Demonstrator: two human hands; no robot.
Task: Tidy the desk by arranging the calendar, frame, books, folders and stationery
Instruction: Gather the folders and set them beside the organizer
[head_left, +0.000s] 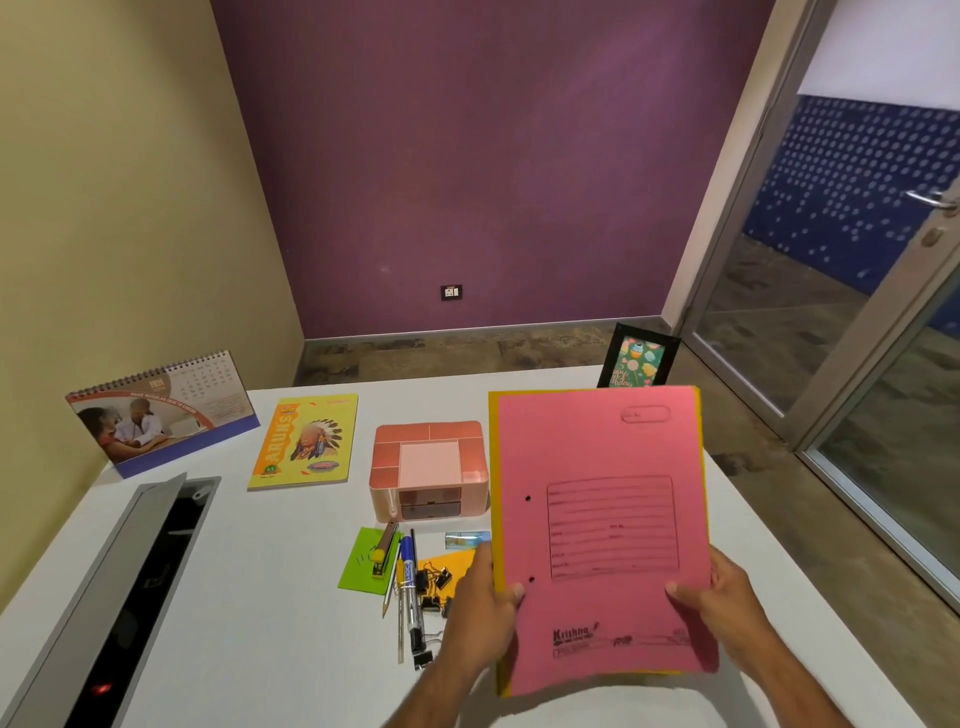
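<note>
1. Your left hand (480, 618) grips the left edge of the pink folder (602, 530), thumb on its front near the lower punch hole and the other fingers behind it.
2. Your right hand (727, 608) holds the folder's right edge, thumb on the front and fingers curled round the back.
3. A yellow folder (493, 467) sits directly behind the pink one, showing as a thin strip along the left, top and right edges; you hold both raised and tilted above the right part of the desk (260, 597).
4. The framed picture (638, 358) stands upright at the desk's far edge, its lower part hidden behind the folders.
5. The calendar (161, 415) stands at the far left corner of the desk.
6. The yellow book (304, 441) lies flat to the right of the calendar.
7. The pink organiser box (428, 470) stands near the desk's middle, between the book and the folders.
8. In front of the box lie a green sticky pad (358, 564), pens (408, 582), a pencil and black binder clips (434, 582), all loosely heaped beside your left hand.
9. A cable hatch (140, 571) stands open along the desk's left side.
</note>
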